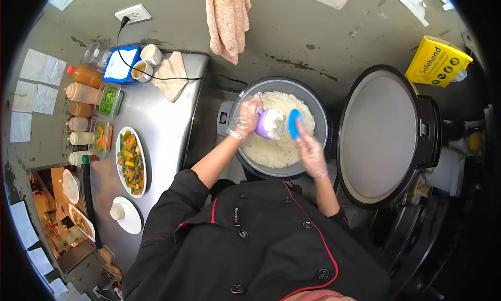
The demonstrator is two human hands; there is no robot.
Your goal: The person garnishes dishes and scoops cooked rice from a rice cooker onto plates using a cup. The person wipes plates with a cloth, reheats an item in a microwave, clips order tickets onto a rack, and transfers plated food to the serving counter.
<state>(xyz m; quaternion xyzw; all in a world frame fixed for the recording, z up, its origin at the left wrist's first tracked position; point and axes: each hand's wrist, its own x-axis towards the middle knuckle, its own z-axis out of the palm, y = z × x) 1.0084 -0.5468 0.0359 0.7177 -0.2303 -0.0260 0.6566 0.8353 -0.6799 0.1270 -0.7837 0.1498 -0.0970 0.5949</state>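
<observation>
My left hand [247,116], in a clear plastic glove, is closed around a purple cup [262,124] heaped with white rice. Just right of the cup, my gloved right hand [311,154] grips a blue rice paddle [294,122], whose flat end points upward and is slightly blurred. Both hands are over a large round rice cooker [318,103] with cooked white rice [276,157] inside. The cooker's round lid [377,136] stands open to its right.
On the steel counter [169,118] at left are a platter of stir-fried vegetables [131,162], a plate with a rice mound [129,217], sauce bottles [83,92], and a cloth [172,75]. A black cord [172,78] crosses the counter. A towel [228,19] hangs above.
</observation>
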